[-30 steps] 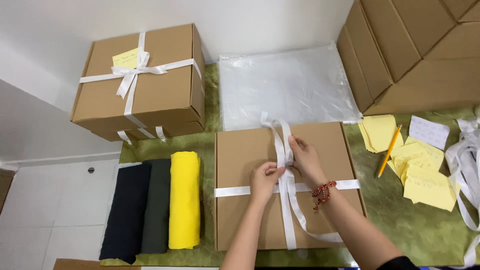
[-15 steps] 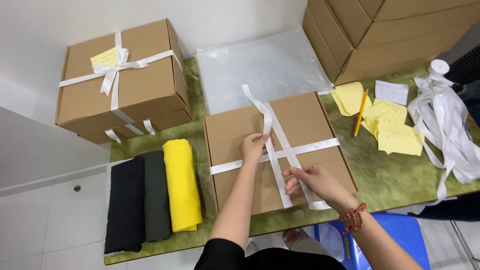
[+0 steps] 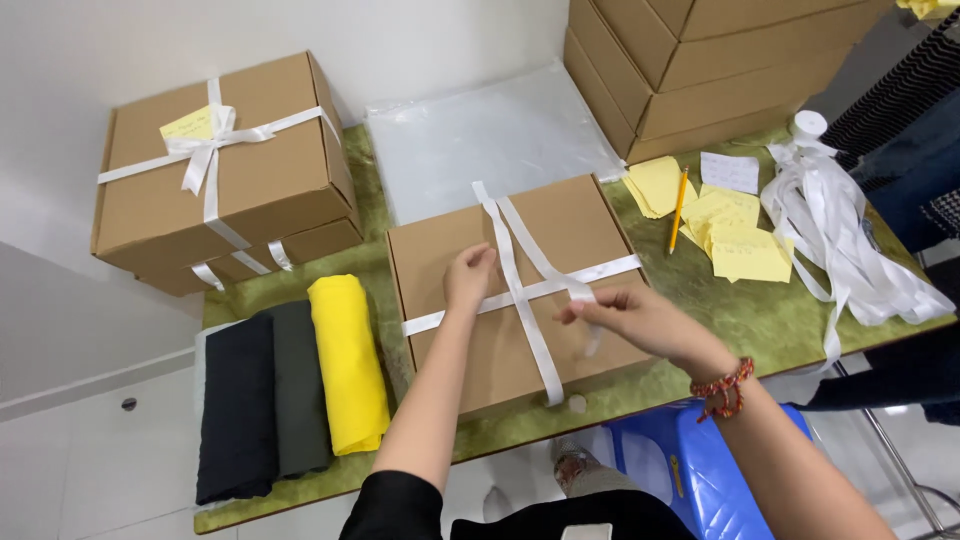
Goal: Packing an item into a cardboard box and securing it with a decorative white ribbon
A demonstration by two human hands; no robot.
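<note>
Since half a second ago, the right hand has lifted off the lid's near edge and now pinches a strand of the white ribbon beside the crossing, fingers closed on it. From the head camera, the left hand presses its bent fingers on the ribbon at the middle of the brown cardboard box. That box lies on the green table, between rolled cloths and yellow notes.
</note>
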